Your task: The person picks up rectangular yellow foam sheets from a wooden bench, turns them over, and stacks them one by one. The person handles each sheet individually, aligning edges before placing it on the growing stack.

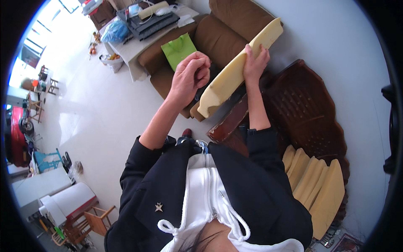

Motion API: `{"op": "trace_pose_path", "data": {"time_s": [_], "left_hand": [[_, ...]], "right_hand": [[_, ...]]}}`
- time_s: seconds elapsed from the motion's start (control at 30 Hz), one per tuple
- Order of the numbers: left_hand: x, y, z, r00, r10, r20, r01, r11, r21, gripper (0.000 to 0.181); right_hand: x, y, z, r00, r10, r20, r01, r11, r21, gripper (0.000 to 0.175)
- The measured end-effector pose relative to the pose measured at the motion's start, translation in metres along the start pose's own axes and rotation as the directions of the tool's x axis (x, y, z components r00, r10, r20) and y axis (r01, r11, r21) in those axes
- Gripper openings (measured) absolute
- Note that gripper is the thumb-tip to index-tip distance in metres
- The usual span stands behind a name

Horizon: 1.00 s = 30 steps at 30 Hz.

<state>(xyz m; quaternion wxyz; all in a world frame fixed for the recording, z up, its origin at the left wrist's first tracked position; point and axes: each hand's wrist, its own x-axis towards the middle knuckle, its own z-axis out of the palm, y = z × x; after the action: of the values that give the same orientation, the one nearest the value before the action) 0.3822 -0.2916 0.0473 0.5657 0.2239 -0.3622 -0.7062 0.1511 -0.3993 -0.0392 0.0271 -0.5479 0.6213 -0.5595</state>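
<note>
My right hand [255, 63] holds a long, pale yellow moulded piece, seemingly foam [231, 74], by its far edge, thumb on the near face. The piece lies slantwise, its hooked end towards me and its narrower end up at the right. Beside it on the left, my left hand [192, 74] is closed in a fist, apart from the piece; nothing shows in it, though the inside of the fist is hidden. Several similar yellow pieces [329, 198] stand side by side at the lower right, by a dark carved wooden seat [308, 110].
Ahead is a brown sofa [217, 37] with a green bag [179, 48] on it. A cloth-covered table [126, 53] bears a blue plastic bag [116, 31] and dark equipment. A wooden edge [226, 123] lies close below the piece. Wooden chairs [99, 220] stand lower left.
</note>
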Motion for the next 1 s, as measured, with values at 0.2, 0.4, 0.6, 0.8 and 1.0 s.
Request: {"op": "trace_pose_path", "data": {"time_s": [0.2,0.4,0.6,0.8,1.0], "left_hand": [[0.052,-0.02,0.053,0.982,-0.122,0.141,0.121,0.992,0.019,0.016],[0.07,-0.05,0.064,0.934,-0.328,0.141,0.341,0.936,-0.082,0.012],[0.078,-0.053,0.051,0.909,-0.365,0.203,0.398,0.904,-0.156,0.013],[0.071,-0.055,0.051,0.931,-0.326,0.161,0.34,0.938,-0.065,0.019],[0.073,-0.05,0.047,0.92,-0.373,0.123,0.382,0.923,-0.055,0.033]], "right_hand": [[-0.006,-0.004,-0.012,0.999,0.023,-0.025,-0.022,0.999,0.028,0.077],[-0.009,0.007,-0.034,0.998,-0.012,0.063,0.003,0.99,0.142,0.067],[-0.014,-0.015,-0.08,0.965,0.216,0.151,-0.258,0.89,0.376,0.045],[-0.024,-0.068,-0.116,0.97,-0.102,0.22,0.005,0.916,0.401,0.05],[-0.032,-0.086,-0.11,0.959,-0.246,0.142,0.212,0.953,0.218,0.056]]}}
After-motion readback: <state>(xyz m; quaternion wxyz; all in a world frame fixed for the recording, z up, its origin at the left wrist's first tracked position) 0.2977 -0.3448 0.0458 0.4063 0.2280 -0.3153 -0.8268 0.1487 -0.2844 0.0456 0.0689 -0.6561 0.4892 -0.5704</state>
